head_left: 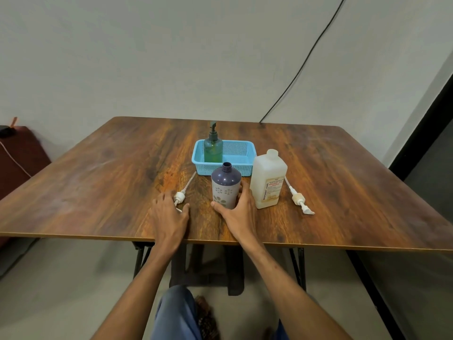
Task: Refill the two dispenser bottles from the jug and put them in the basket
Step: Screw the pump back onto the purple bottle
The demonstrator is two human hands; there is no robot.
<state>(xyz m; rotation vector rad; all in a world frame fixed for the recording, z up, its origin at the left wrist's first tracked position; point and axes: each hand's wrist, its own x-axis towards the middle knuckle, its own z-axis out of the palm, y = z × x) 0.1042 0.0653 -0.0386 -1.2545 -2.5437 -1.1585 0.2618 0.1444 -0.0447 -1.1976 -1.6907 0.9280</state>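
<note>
The green translucent pump bottle (213, 149), pump fitted, stands in the left end of the light-blue perforated plastic basket (245, 170) at the middle of the brown wood-grain table (98, 192); this bottle is judged complete. The purple plastic bottle with a flowered band (226, 186) stands open-necked between the basket and the near edge. The right hand (239, 209) grips its base, fingers curled round it. The left hand (169, 213) lies over a white pump head with dip tube (180, 197); whether it pinches the pump cannot be told. The white translucent labelled jug (268, 182) stands just right of the purple bottle. The fill level is hidden. Probable step: refitting the pump. This requires guiding the tube into the neck, then screwing down while the right hand steadies.
</note>
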